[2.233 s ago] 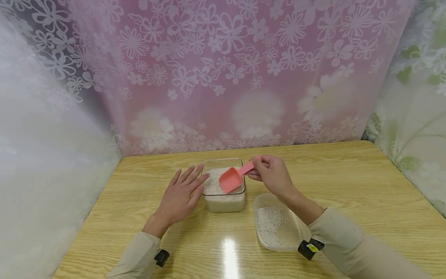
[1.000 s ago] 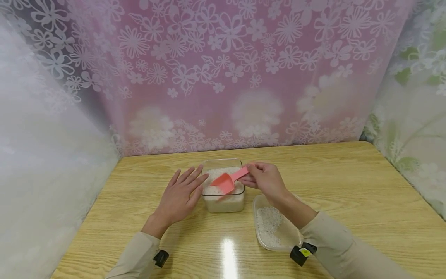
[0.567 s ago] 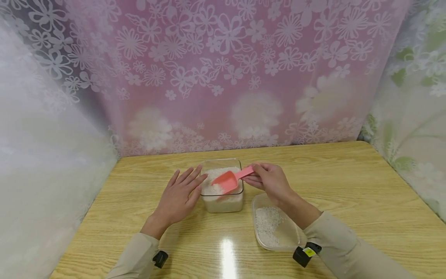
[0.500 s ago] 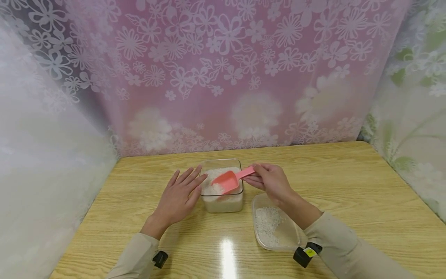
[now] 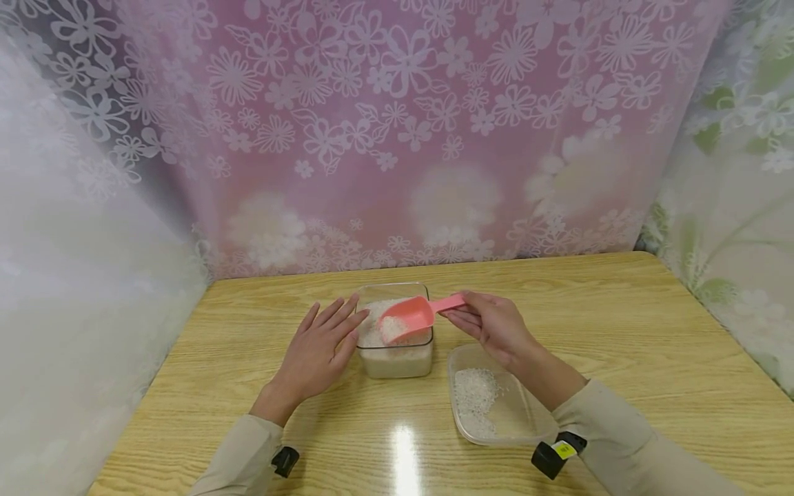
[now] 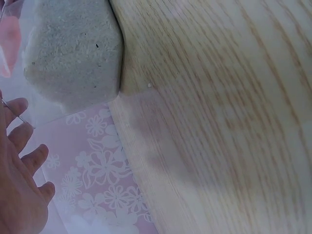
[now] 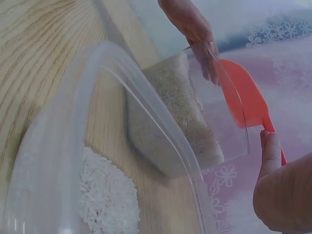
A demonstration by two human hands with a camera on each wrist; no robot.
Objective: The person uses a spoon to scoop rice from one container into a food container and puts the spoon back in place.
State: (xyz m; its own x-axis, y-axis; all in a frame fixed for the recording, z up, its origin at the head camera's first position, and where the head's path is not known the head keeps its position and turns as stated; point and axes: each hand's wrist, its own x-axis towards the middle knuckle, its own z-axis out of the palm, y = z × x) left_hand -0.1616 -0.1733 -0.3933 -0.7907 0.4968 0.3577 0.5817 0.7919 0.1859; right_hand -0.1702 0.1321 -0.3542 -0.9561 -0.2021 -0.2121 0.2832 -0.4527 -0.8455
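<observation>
My right hand [image 5: 499, 327] pinches the handle of a pink scoop [image 5: 422, 313]. White rice [image 5: 392, 327] lies in the scoop's bowl, which is held over a clear square container [image 5: 400, 365] of rice. In the right wrist view the scoop [image 7: 241, 92] shows level with the container's rim, above the rice inside. With fingers straight and spread, my left hand [image 5: 319, 351] rests at the container's left rim. The left wrist view shows those fingertips [image 6: 19, 105] right at the clear wall. A shallow translucent plastic box [image 5: 455, 417] below my right forearm holds a smaller pile of rice [image 5: 476, 393].
Everything stands on a wood-grain table [image 5: 248, 303]. A pink floral curtain [image 5: 372, 172] hangs along its back edge, with pale curtains at both sides. Both wrists carry a black strapped device [image 5: 551, 460].
The scoop held no visible rice at first and dipped into the container's rice. It has since risen and shifted right, carrying rice. The left hand has stayed at the rim.
</observation>
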